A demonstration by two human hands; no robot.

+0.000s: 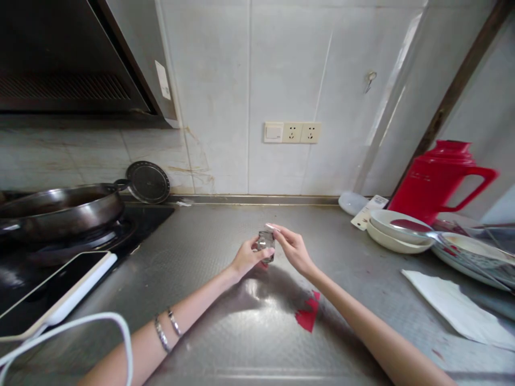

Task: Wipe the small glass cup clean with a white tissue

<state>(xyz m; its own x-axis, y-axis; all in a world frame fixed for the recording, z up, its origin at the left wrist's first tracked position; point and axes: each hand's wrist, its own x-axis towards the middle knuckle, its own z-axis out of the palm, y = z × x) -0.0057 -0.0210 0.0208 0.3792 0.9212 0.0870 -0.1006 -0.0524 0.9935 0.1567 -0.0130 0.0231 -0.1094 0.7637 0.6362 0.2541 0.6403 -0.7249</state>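
Both hands meet mid-counter on one small clear glass jar (266, 245). Left hand (248, 257) wraps it from the left; right hand (290, 246) pinches the top with its fingertips (274, 227). Jar is held just above the brushed steel countertop (225, 332), too blurred to tell whether a lid is on or off, so progress can't be judged beyond "in hand". Red scrap (308, 315) lies near, below the right wrist. Far left: dark wok (60, 210) on the stove, white-edged tablet (56, 292). Far right: red plastic thermos jug (436, 179), stacked white bowls (396, 229), white paper sheet (458, 308).
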